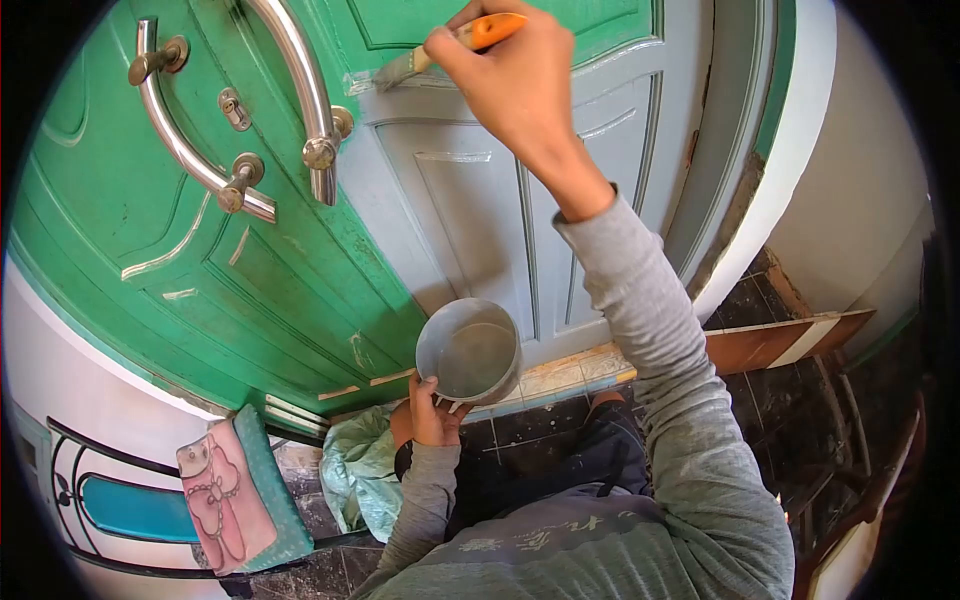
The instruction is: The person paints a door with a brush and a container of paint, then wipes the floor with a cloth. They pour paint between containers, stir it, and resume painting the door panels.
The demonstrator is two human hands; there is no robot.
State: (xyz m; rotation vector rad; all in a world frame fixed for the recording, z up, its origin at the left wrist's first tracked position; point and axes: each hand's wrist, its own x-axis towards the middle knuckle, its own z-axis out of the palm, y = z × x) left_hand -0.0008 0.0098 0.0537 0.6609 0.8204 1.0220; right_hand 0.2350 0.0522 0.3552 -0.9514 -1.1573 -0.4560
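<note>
Grey sleeve (660,330) nearest the lens, running up and away from the chest.

Left hand (430,415), low at centre: fingers curled and clamped on the near rim of a round metal pot (468,350). The pot is tipped so its mouth faces the camera, with grey paint inside. It is held just in front of the door's foot, above the dark tile floor (540,420).

Right hand (510,75), raised far up: fingers closed tight round the orange handle of a paintbrush (440,52). Bristles lie against the door leaf (480,200) on the line where green meets grey.

Edges: two steel pull handles (300,80) near the brush, to its left. The white frame (790,180) is well apart to the right. Open grey panel lies below the brush. A cushioned chair (240,490) and a crumpled sheet (360,470) crowd the lower left.
</note>
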